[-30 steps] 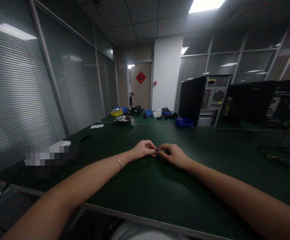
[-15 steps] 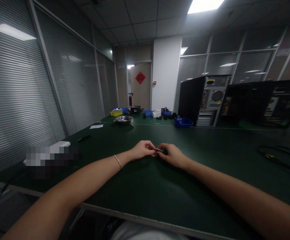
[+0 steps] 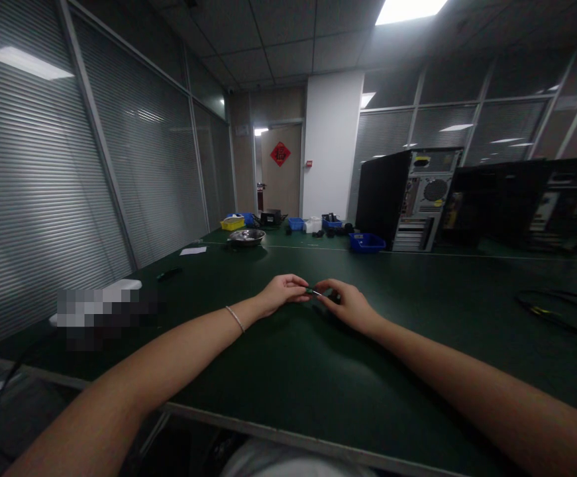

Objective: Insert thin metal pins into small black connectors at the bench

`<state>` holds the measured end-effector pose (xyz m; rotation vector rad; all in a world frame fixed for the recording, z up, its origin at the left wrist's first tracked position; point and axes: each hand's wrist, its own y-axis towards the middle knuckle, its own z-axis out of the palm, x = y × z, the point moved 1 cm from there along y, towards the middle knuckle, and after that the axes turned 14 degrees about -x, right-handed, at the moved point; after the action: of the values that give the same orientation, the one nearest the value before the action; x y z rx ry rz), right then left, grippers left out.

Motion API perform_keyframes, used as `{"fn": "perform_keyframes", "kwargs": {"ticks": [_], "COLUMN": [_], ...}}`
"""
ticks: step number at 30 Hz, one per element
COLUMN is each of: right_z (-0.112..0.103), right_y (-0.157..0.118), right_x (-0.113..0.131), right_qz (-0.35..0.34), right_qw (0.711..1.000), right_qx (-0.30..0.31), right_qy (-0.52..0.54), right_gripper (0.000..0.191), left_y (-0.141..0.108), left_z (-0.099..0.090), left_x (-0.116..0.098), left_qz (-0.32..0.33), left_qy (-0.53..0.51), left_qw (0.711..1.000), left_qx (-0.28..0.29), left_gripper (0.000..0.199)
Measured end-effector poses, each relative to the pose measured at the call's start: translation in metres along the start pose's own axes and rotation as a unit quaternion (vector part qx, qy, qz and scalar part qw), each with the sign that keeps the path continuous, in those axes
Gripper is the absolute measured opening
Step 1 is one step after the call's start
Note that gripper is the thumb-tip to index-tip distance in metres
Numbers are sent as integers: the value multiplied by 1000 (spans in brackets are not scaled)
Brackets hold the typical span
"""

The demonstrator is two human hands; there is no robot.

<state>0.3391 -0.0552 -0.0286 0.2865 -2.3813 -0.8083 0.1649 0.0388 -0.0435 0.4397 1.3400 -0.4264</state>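
Over the middle of the green table, my left hand and my right hand meet almost fingertip to fingertip. Between them is a small thin object, dark at its left end with a shiny metallic part at the right. The fingers of my left hand pinch its dark end, and my right thumb and fingers close on the other end. What exactly it is cannot be made out.
A metal bowl, white paper and a dark green-marked tool lie left. Blue tray and computer tower stand back right. Black cables lie right; a white device sits left.
Both hands have risen slightly, and the small object between them shows more of its dark end. The view has shifted a little.
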Motion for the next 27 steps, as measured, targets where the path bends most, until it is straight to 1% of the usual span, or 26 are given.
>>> {"fn": "perform_keyframes", "kwargs": {"ticks": [3,5,9,17,23,27], "right_z": [0,-1,-2,-1,-4,-6], "right_y": [0,0,-2,-3,-3,-3], "right_x": [-2,-1,1,1,5,9], "right_qz": [6,5,-7,-30,-28,-29], "right_qw": [1000,1000,1000,999,1000,999], "right_qx": [-9,-4,4,-6,3,13], "right_qy": [-21,-25,-25,-13,-2,8], "right_gripper": [23,23,22,19,20,22], "left_y": [2,2,-3,-10,-8,-10], "left_z": [-2,-2,1,8,6,6], "left_x": [1,2,0,-7,-3,-4], "left_qz": [-2,-1,3,18,56,74], "left_qy": [-18,-19,11,83,121,136], "left_qw": [1000,1000,1000,993,986,982], "left_qx": [-11,-10,15,78,96,108], "left_gripper": [22,23,26,37,38,41]}}
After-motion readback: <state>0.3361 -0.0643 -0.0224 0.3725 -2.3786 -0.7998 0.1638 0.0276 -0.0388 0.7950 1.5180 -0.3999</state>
